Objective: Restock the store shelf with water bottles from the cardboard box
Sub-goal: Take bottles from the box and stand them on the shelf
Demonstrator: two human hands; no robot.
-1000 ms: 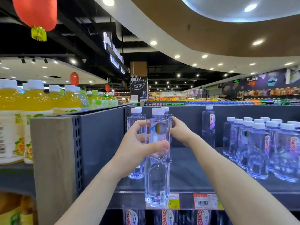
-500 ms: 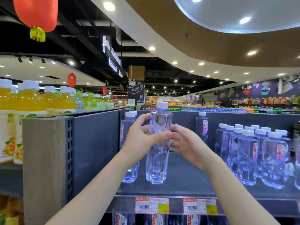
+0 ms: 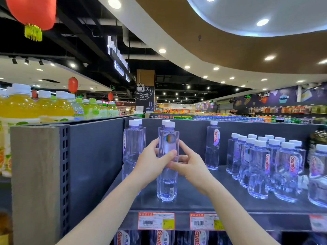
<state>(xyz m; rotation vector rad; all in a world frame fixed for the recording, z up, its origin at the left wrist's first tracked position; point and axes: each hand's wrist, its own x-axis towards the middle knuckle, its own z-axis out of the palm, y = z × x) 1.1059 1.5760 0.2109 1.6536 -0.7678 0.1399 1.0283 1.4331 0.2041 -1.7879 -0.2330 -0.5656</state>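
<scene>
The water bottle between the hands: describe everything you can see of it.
The water bottle is clear, faintly violet plastic with faceted sides, a white cap and a round multicoloured sticker near the top. It stands upright near the front of the dark shelf, with another bottle right behind it. The left hand grips its middle, thumb across the front. The right hand pinches its right side.

- I've stood the water bottle on the shelf, back from its front edge.
- My right hand has joined my left hand on it.
</scene>
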